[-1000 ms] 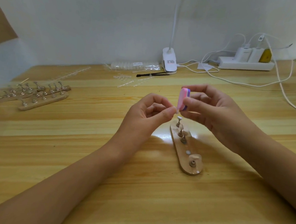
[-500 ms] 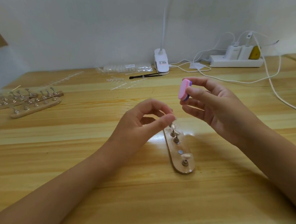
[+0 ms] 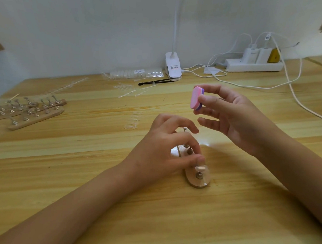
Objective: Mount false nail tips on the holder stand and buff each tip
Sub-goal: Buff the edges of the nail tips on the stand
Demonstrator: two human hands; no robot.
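False nail tip sits on the nearest peg of the wooden holder stand, just in front of the person. The left hand curls down over the middle pegs; I can't tell if it pinches one. The right hand pinches a pink buffer block above. The tip looks light, thin and springy, so I'd steady it by its peg.

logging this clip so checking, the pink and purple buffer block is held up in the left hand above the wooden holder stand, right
Wrong hand: the head view shows the pink and purple buffer block held up in the right hand, above the wooden holder stand. The left hand is down at the stand's pegs.
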